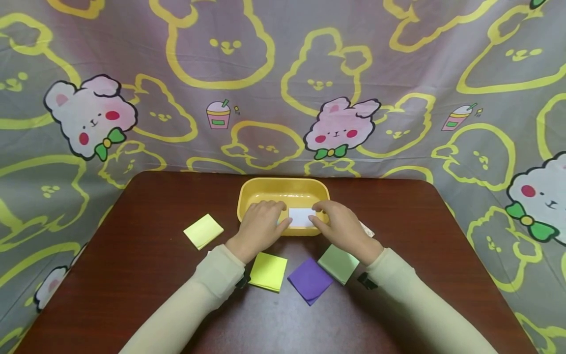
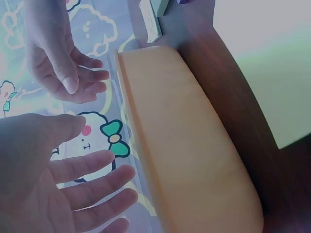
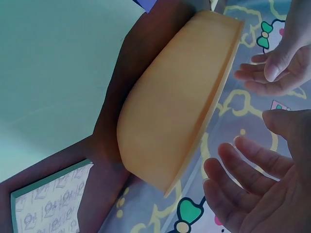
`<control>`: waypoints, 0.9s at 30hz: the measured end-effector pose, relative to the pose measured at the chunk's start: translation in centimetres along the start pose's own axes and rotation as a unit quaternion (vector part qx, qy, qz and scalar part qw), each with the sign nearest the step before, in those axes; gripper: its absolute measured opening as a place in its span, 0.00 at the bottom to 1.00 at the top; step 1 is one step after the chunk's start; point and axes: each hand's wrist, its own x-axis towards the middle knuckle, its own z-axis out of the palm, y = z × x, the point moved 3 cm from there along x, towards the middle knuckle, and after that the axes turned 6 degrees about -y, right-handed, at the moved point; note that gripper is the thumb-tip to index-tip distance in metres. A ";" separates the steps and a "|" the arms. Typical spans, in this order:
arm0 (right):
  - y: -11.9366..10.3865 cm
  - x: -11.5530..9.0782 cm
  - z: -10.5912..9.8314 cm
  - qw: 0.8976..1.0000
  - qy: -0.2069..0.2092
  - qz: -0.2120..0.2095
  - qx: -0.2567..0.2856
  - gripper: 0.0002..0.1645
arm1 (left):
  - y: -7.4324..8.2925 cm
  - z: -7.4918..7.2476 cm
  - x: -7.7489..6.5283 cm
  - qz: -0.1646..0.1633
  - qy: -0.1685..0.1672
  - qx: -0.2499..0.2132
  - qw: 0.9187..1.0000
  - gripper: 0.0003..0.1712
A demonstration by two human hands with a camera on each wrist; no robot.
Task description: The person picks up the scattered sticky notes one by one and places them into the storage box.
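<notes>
Over the front of a yellow plastic basin (image 1: 284,184) I hold my left hand (image 1: 263,221) and right hand (image 1: 340,223), palms facing each other. A white rectangular piece (image 1: 300,217) shows inside the basin between them. In the left wrist view my left hand (image 2: 82,179) has its fingers spread and nothing in it. Loosely bent fingers and an unfilled palm show on my right hand (image 3: 257,179) in the right wrist view. Both hands stand above the basin's rim, apart from each other. From the wrist views, the basin's inside is hidden.
Nearer me lie a bright yellow pad of folded-looking notes (image 1: 268,272), a purple pad (image 1: 310,280) and a green pad (image 1: 338,264). A pale yellow pad (image 1: 203,231) lies left of the basin. A green-edged pad with printed backing (image 3: 51,201) is partly hidden behind my right wrist in the head view. Patterned cloth (image 1: 265,108) hangs behind the table.
</notes>
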 end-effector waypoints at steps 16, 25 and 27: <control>0.7 -0.7 0.1 1.000 0.005 0.003 0.010 0.20 | 0.9 0.2 0.0 0.006 -0.005 0.001 1.000 0.22; 1.3 -1.3 0.1 1.000 -0.001 0.009 0.019 0.20 | 1.3 0.4 -0.1 0.021 0.004 -0.003 1.000 0.20; 1.4 -1.4 0.1 1.000 0.000 0.008 0.021 0.20 | 1.4 0.4 -0.1 0.023 0.007 -0.004 1.000 0.20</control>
